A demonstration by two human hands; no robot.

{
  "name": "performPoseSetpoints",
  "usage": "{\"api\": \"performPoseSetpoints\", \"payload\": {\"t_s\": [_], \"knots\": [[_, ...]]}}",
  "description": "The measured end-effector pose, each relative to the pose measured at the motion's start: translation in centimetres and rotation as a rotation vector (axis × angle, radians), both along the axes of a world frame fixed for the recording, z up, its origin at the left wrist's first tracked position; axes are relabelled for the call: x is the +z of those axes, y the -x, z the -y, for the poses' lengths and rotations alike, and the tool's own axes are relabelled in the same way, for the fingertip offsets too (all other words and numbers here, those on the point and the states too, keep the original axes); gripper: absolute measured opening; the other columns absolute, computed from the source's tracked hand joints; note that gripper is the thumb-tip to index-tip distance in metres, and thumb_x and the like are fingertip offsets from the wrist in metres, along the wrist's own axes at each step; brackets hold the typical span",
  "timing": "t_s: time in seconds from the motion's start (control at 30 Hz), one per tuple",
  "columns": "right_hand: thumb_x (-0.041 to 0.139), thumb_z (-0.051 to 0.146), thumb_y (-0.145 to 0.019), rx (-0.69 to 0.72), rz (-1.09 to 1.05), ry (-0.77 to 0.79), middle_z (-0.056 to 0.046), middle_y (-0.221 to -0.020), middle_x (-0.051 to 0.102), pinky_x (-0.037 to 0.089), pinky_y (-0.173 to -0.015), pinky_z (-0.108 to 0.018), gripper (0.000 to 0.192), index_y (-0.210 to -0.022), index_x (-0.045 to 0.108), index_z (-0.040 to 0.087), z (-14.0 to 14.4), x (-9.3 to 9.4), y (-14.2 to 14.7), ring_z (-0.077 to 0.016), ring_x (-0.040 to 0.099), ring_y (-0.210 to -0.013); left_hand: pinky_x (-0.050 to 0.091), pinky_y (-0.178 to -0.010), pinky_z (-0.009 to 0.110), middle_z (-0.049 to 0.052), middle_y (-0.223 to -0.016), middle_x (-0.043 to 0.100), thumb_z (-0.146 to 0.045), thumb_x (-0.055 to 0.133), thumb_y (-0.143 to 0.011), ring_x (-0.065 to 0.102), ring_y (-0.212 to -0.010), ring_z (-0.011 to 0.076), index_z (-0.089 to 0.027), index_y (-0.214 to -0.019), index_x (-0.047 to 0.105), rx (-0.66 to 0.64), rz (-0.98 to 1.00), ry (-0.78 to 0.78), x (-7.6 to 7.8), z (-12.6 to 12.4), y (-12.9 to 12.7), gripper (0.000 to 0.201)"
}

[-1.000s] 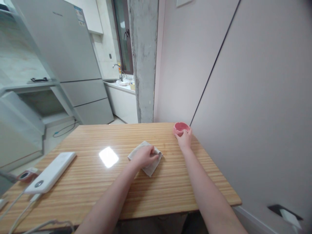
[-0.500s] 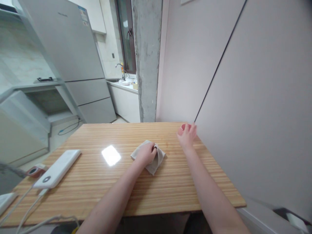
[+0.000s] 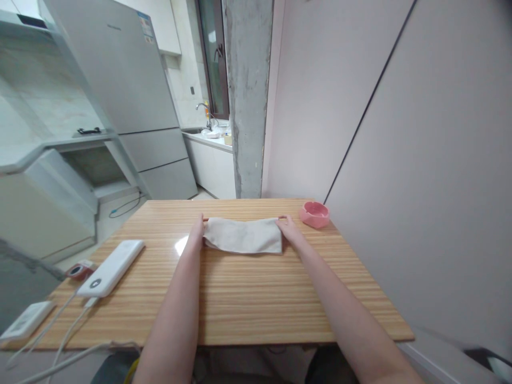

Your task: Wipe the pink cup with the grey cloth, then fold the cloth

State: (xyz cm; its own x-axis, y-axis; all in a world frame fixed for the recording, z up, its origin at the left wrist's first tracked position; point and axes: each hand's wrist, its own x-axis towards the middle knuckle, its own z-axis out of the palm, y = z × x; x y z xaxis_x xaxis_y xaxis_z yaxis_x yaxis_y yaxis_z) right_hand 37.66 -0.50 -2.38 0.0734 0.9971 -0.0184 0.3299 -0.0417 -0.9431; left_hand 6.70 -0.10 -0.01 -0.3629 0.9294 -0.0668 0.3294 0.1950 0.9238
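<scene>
Our left hand (image 3: 197,234) and right hand (image 3: 288,230) pinch the cloth (image 3: 242,236) ends, frame center; an uneven pull could bunch it or nudge the pink dish (image 3: 314,214).

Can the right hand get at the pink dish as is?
Probably yes: the right hand is at the cloth's right end, the pink dish lies just beyond it, with bare table between.

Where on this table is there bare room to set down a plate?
The widest bare patch lies between the cloth and the table's near edge, flanked by both forearms. The right strip below the pink dish is also bare. The left end is crowded: power bank, cables, small devices.
</scene>
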Motion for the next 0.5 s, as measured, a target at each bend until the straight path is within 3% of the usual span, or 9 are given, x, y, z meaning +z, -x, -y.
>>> {"api": "performPoseSetpoints", "payload": {"t_s": [0.07, 0.13, 0.2, 0.3, 0.37, 0.5], "knots": [[0.056, 0.027, -0.077, -0.059, 0.017, -0.021, -0.001, -0.081, 0.068, 0.051, -0.068, -0.028, 0.042, -0.118, 0.053, 0.02, -0.7, -0.8, -0.1, -0.017, 0.064, -0.074, 0.047, -0.088, 0.042, 0.017, -0.106, 0.069, -0.043, 0.044, -0.089, 0.062, -0.106, 0.0311, -0.008, -0.118, 0.055, 0.008, -0.065, 0.047, -0.4, -0.2, 0.1, 0.047], [0.057, 0.018, -0.072, -0.006, 0.082, -0.047, -0.003, -0.089, 0.07, 0.052, -0.075, -0.031, 0.053, -0.125, 0.05, 0.02, -1.1, -1.6, -0.2, -0.0173, 0.066, -0.079, 0.044, -0.094, 0.038, 0.018, -0.121, 0.064, -0.034, 0.059, -0.08, 0.058, -0.115, 0.03, -0.01, -0.13, 0.048, -0.064, -0.214, 0.057, -0.8, -0.1, -0.3, 0.056], [0.053, 0.01, -0.068, 0.016, 0.139, -0.111, -0.007, -0.102, 0.07, 0.052, -0.082, -0.033, 0.06, -0.128, 0.051, 0.019, -1.3, -2.1, -0.1, -0.0183, 0.066, -0.088, 0.043, -0.097, 0.035, 0.017, -0.128, 0.06, -0.025, 0.061, -0.077, 0.057, -0.118, 0.0279, -0.014, -0.138, 0.04, -0.133, -0.402, 0.033, -0.9, 0.2, -0.9, 0.066], [0.049, 0.008, -0.069, -0.052, 0.246, -0.259, -0.012, -0.12, 0.064, 0.047, -0.097, -0.036, 0.06, -0.128, 0.053, 0.017, -1.2, -2.4, 0.0, -0.0213, 0.062, -0.107, 0.043, -0.096, 0.036, 0.019, -0.128, 0.06, -0.027, 0.053, -0.082, 0.058, -0.118, 0.0278, -0.012, -0.143, 0.034, -0.093, -0.584, -0.001, -0.6, 0.7, -1.5, 0.065], [0.051, 0.012, -0.072, -0.068, 0.348, -0.299, -0.014, -0.124, 0.062, 0.043, -0.101, -0.039, 0.056, -0.128, 0.054, 0.016, -1.0, -2.4, 0.0, -0.0247, 0.059, -0.114, 0.043, -0.095, 0.038, 0.022, -0.127, 0.059, -0.035, 0.052, -0.084, 0.057, -0.118, 0.0308, -0.009, -0.143, 0.033, -0.084, -0.64, 0.066, -0.3, 1.1, -1.6, 0.067], [0.058, 0.013, -0.071, -0.045, 0.502, -0.223, -0.017, -0.12, 0.064, 0.044, -0.098, -0.043, 0.051, -0.122, 0.057, 0.015, -0.3, -2.1, 0.0, -0.0323, 0.06, -0.111, 0.045, -0.092, 0.04, 0.023, -0.127, 0.06, -0.03, 0.058, -0.077, 0.059, -0.116, 0.034, -0.01, -0.144, 0.033, -0.277, -0.656, 0.238, 0.3, 1.7, -1.4, 0.074]]}}
